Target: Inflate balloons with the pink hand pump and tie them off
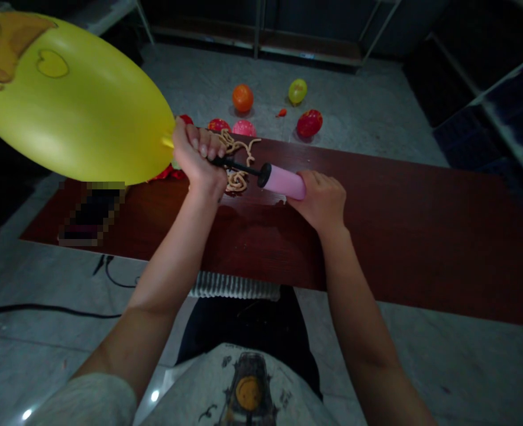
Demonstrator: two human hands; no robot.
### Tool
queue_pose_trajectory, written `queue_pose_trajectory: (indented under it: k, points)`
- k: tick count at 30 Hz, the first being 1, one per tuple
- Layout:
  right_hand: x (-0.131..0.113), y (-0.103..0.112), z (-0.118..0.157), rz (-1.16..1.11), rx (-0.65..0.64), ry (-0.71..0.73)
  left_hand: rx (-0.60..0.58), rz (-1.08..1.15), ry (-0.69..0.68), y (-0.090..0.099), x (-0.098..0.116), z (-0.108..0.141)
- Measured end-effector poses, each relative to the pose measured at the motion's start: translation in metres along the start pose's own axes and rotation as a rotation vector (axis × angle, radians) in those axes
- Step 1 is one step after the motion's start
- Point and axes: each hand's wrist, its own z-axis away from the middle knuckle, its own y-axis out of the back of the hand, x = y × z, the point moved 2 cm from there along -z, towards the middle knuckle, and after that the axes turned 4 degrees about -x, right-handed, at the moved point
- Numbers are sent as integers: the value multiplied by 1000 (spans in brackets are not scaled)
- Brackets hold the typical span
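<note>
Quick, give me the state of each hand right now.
Left hand: closed around the yellow balloon neck at the pump nozzle.
Right hand: closed on the pink pump.

No readable text or numbers anywhere.

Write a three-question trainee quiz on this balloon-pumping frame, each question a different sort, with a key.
1. True or false: the yellow balloon is already swollen large.
2. Which hand grips the pink pump barrel? A) left hand B) right hand C) neither
3. Fill in: the tangle of tan bands lies on the dark red ____.

Key
1. True; it fills the upper left of the view.
2. B; the right hand wraps the barrel, while the left hand pinches the balloon's neck at the pump's black nozzle.
3. Table; several small inflated balloons lie on the floor beyond it.
</note>
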Motion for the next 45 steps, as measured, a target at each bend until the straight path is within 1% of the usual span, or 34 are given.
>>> queue_pose_trajectory:
  k: [3, 6, 10, 17, 20, 27, 32, 36, 39, 42, 45]
  points:
    - [-15, -4, -2, -21, -11, 9, -31, 4, 39, -2, -15, 5]
    - [-25, -9, -3, -56, -27, 7, -35, 15, 80, -3, -28, 9]
    - [-29, -11, -5, -82, -15, 9, -22, 23, 111, -2, -32, 10]
    - [-24, -10, -9, -37, 43, 31, -43, 15, 42, 5, -28, 0]
    - [-21, -10, -9, 1, 62, 35, -19, 5, 32, 6, -25, -1]
    - [-3, -3, -6, 80, 71, 3, 22, 69, -6, 2, -6, -1]
    - [10, 2, -2, 118, 88, -30, 7, 71, -58, 10, 5, -11]
    - [18, 2, -1, 158, 109, -72, -6, -31, -107, 19, 10, -21]
    - [20, 1, -2, 153, 121, -86, 31, -50, -75, 23, 12, -25]
    - [18, 0, -1, 130, 114, -72, 53, -23, -44, 22, 15, -23]
    - [14, 0, -1, 103, 106, -43, 31, 5, -88, 16, 17, -17]
